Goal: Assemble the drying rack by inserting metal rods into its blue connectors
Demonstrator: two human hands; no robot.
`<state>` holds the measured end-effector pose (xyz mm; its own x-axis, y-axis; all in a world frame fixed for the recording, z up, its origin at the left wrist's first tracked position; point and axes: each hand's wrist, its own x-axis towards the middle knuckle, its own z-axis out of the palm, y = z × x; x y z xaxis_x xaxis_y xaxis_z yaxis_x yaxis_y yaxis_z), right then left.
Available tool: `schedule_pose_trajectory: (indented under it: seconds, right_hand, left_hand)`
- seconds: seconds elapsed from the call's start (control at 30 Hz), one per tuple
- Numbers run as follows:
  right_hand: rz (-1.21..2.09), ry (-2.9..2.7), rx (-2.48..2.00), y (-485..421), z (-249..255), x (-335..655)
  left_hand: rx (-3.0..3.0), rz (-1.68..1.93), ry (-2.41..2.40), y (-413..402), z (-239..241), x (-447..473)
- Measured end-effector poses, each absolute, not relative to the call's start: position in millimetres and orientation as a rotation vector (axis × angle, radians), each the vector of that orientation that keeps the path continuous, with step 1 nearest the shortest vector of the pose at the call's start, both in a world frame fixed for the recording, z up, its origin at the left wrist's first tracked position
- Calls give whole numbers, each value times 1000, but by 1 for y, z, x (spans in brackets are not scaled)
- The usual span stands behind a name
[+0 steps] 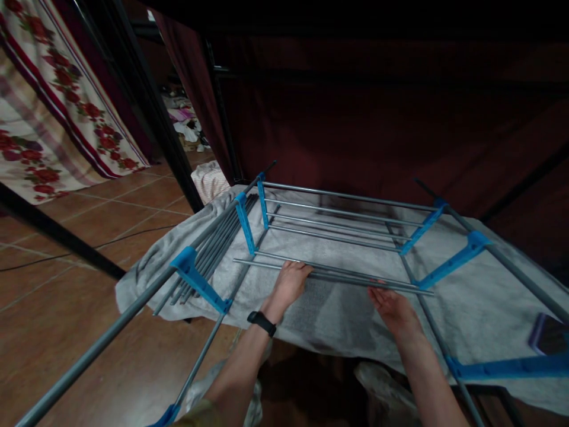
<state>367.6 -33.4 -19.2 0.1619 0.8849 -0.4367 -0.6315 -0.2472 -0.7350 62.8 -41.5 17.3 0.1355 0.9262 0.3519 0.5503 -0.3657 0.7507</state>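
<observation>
A grey metal rod (261, 264) lies crosswise before me, close to another rod that runs between two blue plastic brackets. My left hand (291, 281), with a black band on its wrist, is closed around the loose rod left of its middle. My right hand (392, 305) is at the rod's right part, palm partly up, with fingertips showing beyond it. The rods belong to a rack frame of grey tubes (133, 314) and blue brackets (202, 281). Several crosswise rods (338, 208) span the far brackets (424, 230).
Loose grey rods (217, 249) lie bundled at the left on a grey blanket (329, 311). A phone (549, 333) rests at the right. Black bed posts (155, 112), a dark red curtain (355, 130) and a floral cloth (66, 107) surround the bed. A cable (89, 247) crosses the tiled floor.
</observation>
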Motion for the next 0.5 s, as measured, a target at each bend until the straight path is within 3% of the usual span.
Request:
schedule_pose_trajectory:
  seconds: [0.5]
  right_hand:
    - [1354, -107, -1258, -33, -31, 403]
  left_hand:
    - [1745, 1156, 1406, -39, 6, 70]
